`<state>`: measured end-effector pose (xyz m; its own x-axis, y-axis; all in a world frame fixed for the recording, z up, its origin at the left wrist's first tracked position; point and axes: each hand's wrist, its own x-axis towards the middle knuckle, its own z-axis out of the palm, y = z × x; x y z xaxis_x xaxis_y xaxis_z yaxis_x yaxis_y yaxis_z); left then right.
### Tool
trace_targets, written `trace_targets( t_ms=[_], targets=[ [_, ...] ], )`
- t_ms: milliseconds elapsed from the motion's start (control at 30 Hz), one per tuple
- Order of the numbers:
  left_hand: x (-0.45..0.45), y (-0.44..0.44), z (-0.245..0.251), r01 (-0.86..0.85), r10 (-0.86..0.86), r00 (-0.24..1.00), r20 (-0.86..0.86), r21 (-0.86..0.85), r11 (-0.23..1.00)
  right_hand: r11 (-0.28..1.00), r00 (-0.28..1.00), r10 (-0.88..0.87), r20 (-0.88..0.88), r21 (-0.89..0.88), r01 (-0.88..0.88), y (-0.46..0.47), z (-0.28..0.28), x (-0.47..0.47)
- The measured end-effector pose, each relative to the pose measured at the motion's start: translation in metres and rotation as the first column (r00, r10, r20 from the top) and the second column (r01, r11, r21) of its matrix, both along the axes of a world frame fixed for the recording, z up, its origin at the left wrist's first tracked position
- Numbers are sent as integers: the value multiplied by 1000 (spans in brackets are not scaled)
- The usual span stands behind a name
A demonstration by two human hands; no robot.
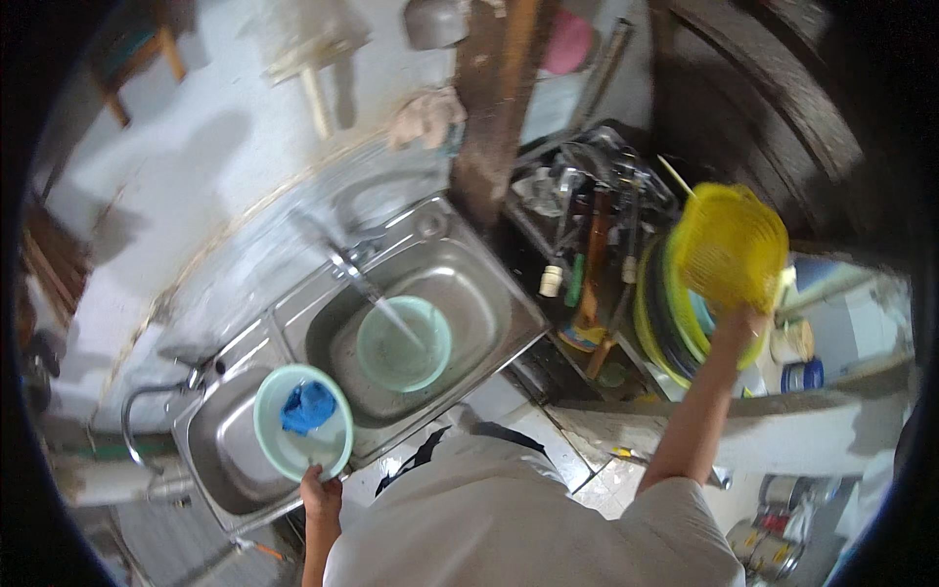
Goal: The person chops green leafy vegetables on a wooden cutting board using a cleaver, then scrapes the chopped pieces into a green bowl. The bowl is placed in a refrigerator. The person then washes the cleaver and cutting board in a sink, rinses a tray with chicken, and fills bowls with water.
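My left hand (321, 493) grips the near rim of a pale green plastic basin (265, 400) over the small left sink bowl. A crumpled blue cloth (308, 408) lies inside that basin. On the right, my right hand (741, 324) holds a yellow plastic colander (730, 242), somewhat blurred, above a pile of stacked basins (664, 323). In the large sink bowl (480, 312) a second pale green basin (374, 367) stands under the faucet (345, 264), and a stream of water runs into it.
A dark rack of utensils (598, 227) with wooden and green handles stands between the sink and the stacked basins. A wooden post (484, 132) rises behind the sink's right corner. A curved faucet pipe (130, 422) arches at the far left. Jars (792, 341) sit on the right ledge.
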<state>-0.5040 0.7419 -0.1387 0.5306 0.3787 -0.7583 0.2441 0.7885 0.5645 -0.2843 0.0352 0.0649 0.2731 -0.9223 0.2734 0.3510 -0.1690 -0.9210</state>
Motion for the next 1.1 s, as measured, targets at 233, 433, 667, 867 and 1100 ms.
trace_targets(
  t_ms=[233, 433, 667, 867, 1100],
  targets=[
    [10, -12, 21, -61, 63, 993, -96, 25, 998, 475, 819, -448, -359, -871, -122, 136, -64, 21],
    [11, -18, 28, -29, 37, 993, -110, 75, 997, 492, -66, 618, -783, 451, -744, 370, -220, 77],
    [17, -28, 35, -86, 104, 976, -191, 97, 992, 63, -276, 960, -52, 998, 30, 428, -327, 64],
    [16, -29, 34, -101, 121, 971, -205, 105, 989, 137, -442, 812, -381, 860, -491, 446, -271, 66],
    [16, -29, 32, -126, 141, 975, -169, 95, 987, -674, 394, -93, -914, -234, -701, 466, -178, 100]
  ],
)
